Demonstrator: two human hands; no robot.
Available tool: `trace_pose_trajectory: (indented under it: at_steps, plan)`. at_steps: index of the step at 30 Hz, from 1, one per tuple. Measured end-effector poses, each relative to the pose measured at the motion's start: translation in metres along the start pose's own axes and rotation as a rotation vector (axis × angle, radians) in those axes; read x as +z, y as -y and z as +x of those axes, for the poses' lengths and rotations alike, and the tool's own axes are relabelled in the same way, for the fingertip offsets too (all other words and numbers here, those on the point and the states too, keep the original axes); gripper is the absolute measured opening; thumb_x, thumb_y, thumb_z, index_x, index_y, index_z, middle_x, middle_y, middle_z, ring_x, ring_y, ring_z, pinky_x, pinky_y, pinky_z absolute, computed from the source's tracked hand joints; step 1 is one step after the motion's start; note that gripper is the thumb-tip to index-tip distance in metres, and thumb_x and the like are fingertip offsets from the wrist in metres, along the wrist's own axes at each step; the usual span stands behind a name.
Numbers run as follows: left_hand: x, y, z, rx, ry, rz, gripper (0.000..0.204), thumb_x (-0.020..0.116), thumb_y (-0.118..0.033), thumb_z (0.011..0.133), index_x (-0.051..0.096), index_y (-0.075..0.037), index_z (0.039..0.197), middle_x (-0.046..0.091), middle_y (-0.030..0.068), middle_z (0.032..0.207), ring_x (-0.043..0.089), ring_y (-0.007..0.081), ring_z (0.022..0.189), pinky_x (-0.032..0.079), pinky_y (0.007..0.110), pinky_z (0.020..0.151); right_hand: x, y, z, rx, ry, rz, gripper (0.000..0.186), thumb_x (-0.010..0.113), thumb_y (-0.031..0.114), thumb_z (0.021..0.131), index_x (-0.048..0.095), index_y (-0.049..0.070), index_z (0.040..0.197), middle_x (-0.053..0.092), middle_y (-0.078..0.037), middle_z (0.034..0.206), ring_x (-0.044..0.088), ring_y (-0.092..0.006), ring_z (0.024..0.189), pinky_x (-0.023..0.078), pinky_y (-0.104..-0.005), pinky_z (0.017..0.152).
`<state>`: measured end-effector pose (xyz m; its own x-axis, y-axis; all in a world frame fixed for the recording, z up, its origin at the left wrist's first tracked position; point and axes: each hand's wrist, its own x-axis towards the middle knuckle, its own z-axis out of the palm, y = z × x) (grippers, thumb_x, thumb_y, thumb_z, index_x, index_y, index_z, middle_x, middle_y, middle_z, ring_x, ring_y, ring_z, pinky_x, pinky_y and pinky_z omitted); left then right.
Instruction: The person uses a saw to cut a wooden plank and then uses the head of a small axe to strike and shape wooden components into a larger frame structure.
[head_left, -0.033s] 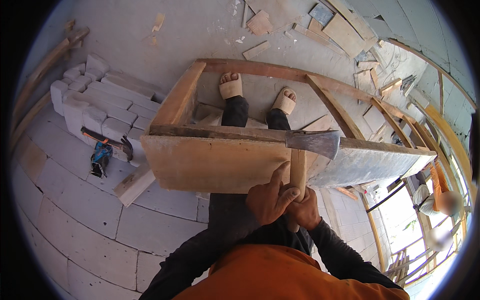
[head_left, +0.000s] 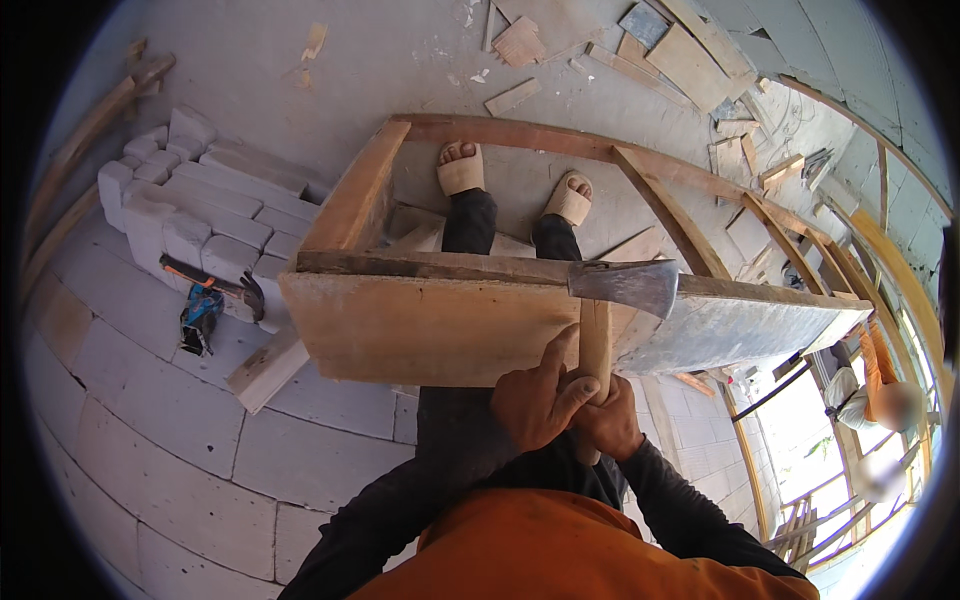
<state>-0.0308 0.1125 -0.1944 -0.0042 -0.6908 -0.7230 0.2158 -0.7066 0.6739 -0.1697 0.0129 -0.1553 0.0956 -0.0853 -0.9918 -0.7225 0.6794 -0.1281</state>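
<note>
A hatchet with a broad grey metal head [head_left: 628, 287] and a pale wooden handle [head_left: 595, 345] stands upright before me. Its head overlaps the top edge of a wooden panel [head_left: 440, 325]. My right hand [head_left: 612, 420] is closed around the lower handle. Beside it, my left hand [head_left: 535, 405] has its thumb across the handle and most fingers curled, while its index finger stretches up along the panel's face. The panel is fixed to a timber frame [head_left: 680, 215], with a grey-coated section [head_left: 730, 335] on the right. My feet show beyond the panel, in beige slippers [head_left: 570, 200].
White blocks [head_left: 215, 205] are stacked at left, with a claw hammer [head_left: 215, 285] and a blue-and-black tool [head_left: 202, 318] beside them. A short timber [head_left: 268, 368] lies nearby. Board scraps [head_left: 690, 65] litter the floor at the far right. Another person in orange [head_left: 880, 370] is at the right.
</note>
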Motion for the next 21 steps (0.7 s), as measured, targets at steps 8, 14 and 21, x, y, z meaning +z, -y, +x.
trace_pose_trajectory:
  at_steps: [8,14,21]
  plan:
    - [-0.01,-0.006,0.015,0.336,-0.265,0.326,0.08,0.058,-0.05,0.103,0.031,0.006,0.154,0.07,0.0168,0.084,0.072,0.0322,0.079,0.056,0.042,0.072,0.007,0.03,-0.002,-0.15,-0.093,-0.284,0.023,0.073,0.015,0.085,0.072,0.0,0.103,0.075,-0.013,0.087,0.073,-0.0227,0.079,0.058,-0.0387,0.074]
    - [-0.013,-0.022,0.003,0.008,-0.1,-0.058,0.073,0.059,-0.047,0.104,0.04,0.005,0.151,0.068,0.0222,0.112,0.068,0.0344,0.107,0.053,0.043,0.093,0.007,0.046,-0.006,-0.198,-0.103,-0.326,0.017,0.072,0.015,0.087,0.071,-0.001,0.093,0.074,-0.011,0.082,0.073,-0.0205,0.074,0.058,-0.0335,0.067]
    - [-0.008,-0.021,-0.019,-0.072,-0.159,-1.052,0.035,0.066,-0.012,0.103,0.058,0.006,0.132,0.072,0.0136,0.106,0.068,0.0168,0.1,0.055,0.033,0.089,-0.001,0.064,-0.008,-0.098,0.027,0.342,0.017,0.071,0.014,0.093,0.063,0.002,0.085,0.065,-0.009,0.067,0.063,-0.0165,0.055,0.056,-0.0288,0.056]
